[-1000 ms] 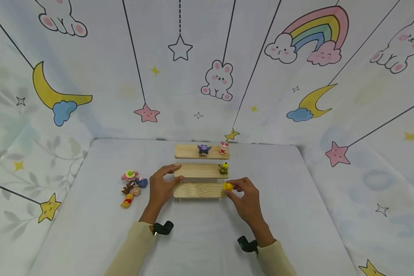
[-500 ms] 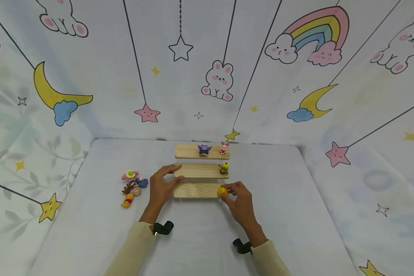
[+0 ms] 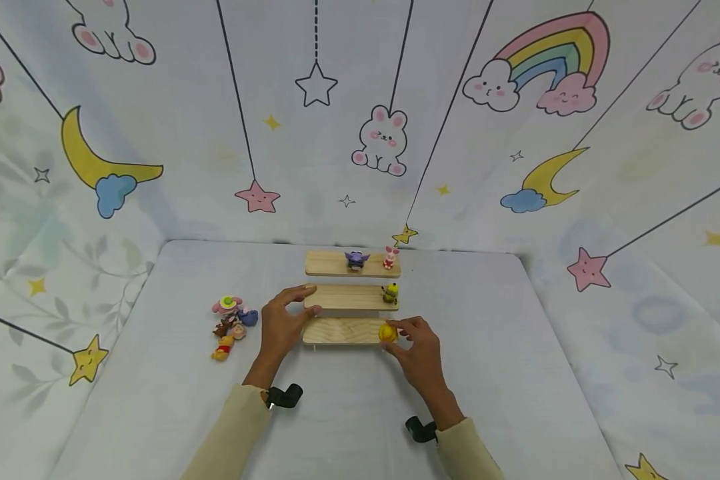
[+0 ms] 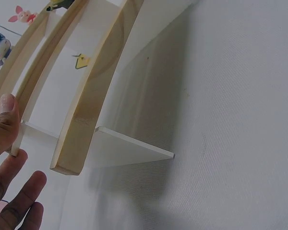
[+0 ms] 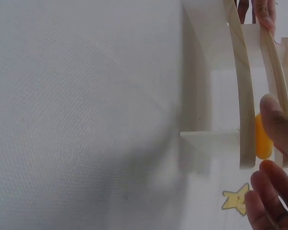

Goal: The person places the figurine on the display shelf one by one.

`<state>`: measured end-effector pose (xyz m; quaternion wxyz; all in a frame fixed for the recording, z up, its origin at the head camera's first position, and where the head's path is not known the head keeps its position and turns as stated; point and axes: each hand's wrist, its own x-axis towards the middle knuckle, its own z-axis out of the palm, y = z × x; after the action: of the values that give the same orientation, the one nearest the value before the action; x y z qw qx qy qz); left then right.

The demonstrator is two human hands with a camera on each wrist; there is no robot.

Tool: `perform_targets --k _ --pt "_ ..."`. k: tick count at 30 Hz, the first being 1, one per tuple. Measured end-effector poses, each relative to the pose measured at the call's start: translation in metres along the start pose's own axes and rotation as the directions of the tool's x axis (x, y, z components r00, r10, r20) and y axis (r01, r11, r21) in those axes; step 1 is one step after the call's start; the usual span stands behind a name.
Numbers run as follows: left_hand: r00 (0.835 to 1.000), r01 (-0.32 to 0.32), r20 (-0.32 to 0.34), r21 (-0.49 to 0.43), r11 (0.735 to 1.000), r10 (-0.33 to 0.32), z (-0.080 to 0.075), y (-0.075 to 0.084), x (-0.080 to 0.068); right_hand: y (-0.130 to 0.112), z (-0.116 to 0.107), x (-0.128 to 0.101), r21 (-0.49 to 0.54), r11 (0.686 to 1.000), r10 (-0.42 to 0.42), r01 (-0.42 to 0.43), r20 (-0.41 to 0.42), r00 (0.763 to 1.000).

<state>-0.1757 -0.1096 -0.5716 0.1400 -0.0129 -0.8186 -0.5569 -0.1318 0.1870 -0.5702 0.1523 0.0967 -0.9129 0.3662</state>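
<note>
A three-step wooden shelf point(image 3: 343, 298) stands on white supports in the middle of the table. My left hand point(image 3: 281, 328) holds the left end of its middle board, the thumb on one face and a fingertip on the other in the left wrist view. At the right end of the lowest board point(image 3: 339, 331), my right hand point(image 3: 421, 352) pinches a small yellow figurine point(image 3: 387, 332) between thumb and fingers. In the right wrist view, the figurine's orange-yellow base point(image 5: 263, 139) touches or nearly touches the board. Much of the figurine is hidden by the thumb there.
On the top board are a purple figurine point(image 3: 356, 260) and a pink one point(image 3: 390, 258). A yellow-green figurine point(image 3: 391, 293) stands at the middle board's right end. Left of my left hand lies a cluster of several figurines point(image 3: 237, 331), including a yellow bear in red point(image 3: 223, 348).
My right hand has moved slightly left and down, bringing the yellow figurine from beside the lowest board's right end onto that end. The left hand keeps its hold on the shelf.
</note>
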Motion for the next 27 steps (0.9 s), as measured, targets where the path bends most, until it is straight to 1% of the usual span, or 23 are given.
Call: perform_targets --k 3,8,14,18,23,27 --pt "1.0 0.002 0.001 -0.002 1.0 -0.002 0.0 0.0 0.0 -0.001 -0.006 0.001 0.013 1.0 0.001 -0.001 -0.019 1.0" --pt "1.0 0.002 -0.004 -0.005 1.0 -0.002 -0.001 0.001 0.0 -0.002 -0.017 0.01 0.043 0.999 -0.016 0.02 -0.085 0.996" --pt "1.0 0.005 -0.008 -0.002 1.0 -0.006 -0.001 0.002 -0.001 -0.001 -0.027 0.032 0.074 0.997 0.008 0.003 -0.152 0.988" --pt "1.0 0.016 -0.006 0.0 1.0 -0.016 0.0 0.003 -0.001 0.0 -0.032 0.049 0.107 0.994 0.038 -0.02 -0.171 0.985" --pt "1.0 0.018 -0.006 0.002 1.0 -0.018 0.0 0.003 -0.001 -0.002 -0.035 0.073 0.151 0.985 0.103 -0.081 -0.148 0.984" --pt "1.0 0.012 -0.004 0.004 1.0 -0.012 0.0 0.003 -0.001 -0.002 -0.035 0.093 0.196 0.973 0.14 -0.119 -0.096 0.985"
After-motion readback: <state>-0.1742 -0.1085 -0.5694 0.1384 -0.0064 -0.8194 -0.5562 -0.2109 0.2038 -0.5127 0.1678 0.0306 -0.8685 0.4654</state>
